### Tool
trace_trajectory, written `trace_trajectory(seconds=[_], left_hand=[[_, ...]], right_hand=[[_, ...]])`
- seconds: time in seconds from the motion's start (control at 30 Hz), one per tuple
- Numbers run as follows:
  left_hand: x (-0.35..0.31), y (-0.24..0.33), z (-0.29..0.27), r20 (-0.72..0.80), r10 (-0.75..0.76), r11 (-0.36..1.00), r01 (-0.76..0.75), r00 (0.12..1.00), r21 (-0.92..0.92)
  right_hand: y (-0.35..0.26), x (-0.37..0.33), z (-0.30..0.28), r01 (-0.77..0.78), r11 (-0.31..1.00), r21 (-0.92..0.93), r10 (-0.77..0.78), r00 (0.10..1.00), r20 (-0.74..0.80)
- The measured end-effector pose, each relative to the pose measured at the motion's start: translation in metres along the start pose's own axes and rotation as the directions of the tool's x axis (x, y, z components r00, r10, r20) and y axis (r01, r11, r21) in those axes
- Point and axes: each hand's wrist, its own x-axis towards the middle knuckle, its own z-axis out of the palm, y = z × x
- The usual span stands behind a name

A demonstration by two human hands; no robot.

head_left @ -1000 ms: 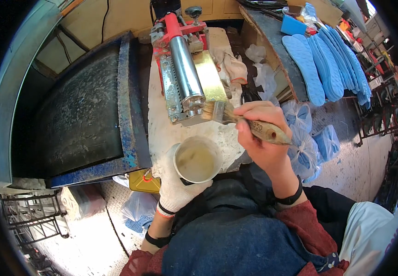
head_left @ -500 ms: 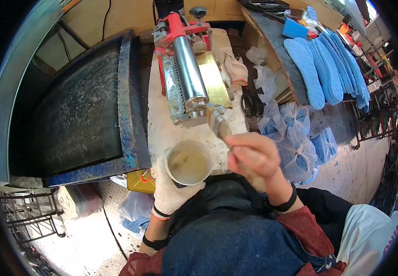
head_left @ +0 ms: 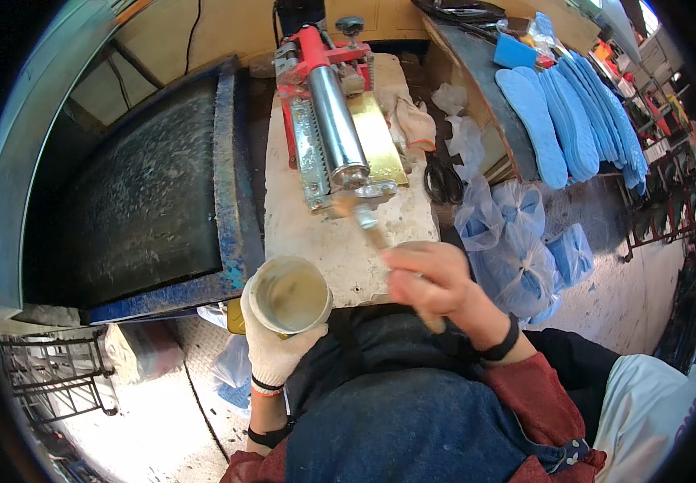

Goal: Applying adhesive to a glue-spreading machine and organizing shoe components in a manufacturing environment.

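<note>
My left hand [head_left: 275,354], in a white knit glove, is wrapped round a round tub [head_left: 292,295] of pale, cloudy liquid, held above my lap at the bench's near edge. Bare, my right hand [head_left: 436,282] grips a paintbrush [head_left: 370,228] by its handle. The bristles, smeared by motion, point away from me toward the near end of a shiny metal roller [head_left: 337,129]; whether they touch it I cannot tell. That roller belongs to a machine with a red frame [head_left: 313,50], and a gold-coloured plate [head_left: 378,141] lies along its right side.
A pale worktop [head_left: 284,233] carries the machine. To its left stands a large dark tray with a blue rim [head_left: 227,177]. Light blue insoles [head_left: 537,121] lie on a dark table at right, with tied plastic bags [head_left: 517,266] below. A glove [head_left: 412,125] and black scissors [head_left: 443,183] lie beside the machine.
The tub in my left hand has shifted left and slightly toward me. My right hand and the brush have moved a little left, with the bristles now nearer the roller's left side.
</note>
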Motion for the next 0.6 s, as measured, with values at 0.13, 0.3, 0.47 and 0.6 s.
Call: trace_trajectory(seconds=[0.13, 0.3, 0.47, 0.6], left_hand=[[0.002, 0.006, 0.001, -0.025, -0.008, 1.000, 0.007, 1.000, -0.011], [0.006, 0.002, 0.002, -0.010, 0.020, 1.000, -0.020, 1.000, 0.014], [0.003, 0.003, 0.006, -0.008, -0.015, 0.995, 0.015, 1.000, -0.097], [0.015, 0.009, 0.021, 0.036, 0.050, 0.999, -0.050, 0.998, 0.004]], right_hand=[[-0.013, -0.023, -0.018, -0.287, 0.956, 0.055, 0.287, 0.958, 0.010], [-0.014, 0.010, 0.012, -0.158, 0.985, 0.068, 0.157, 0.987, 0.025], [-0.004, -0.014, -0.025, -0.224, 0.956, -0.190, 0.198, 0.969, -0.146], [-0.036, 0.006, -0.021, -0.388, 0.912, 0.133, 0.410, 0.874, -0.260]])
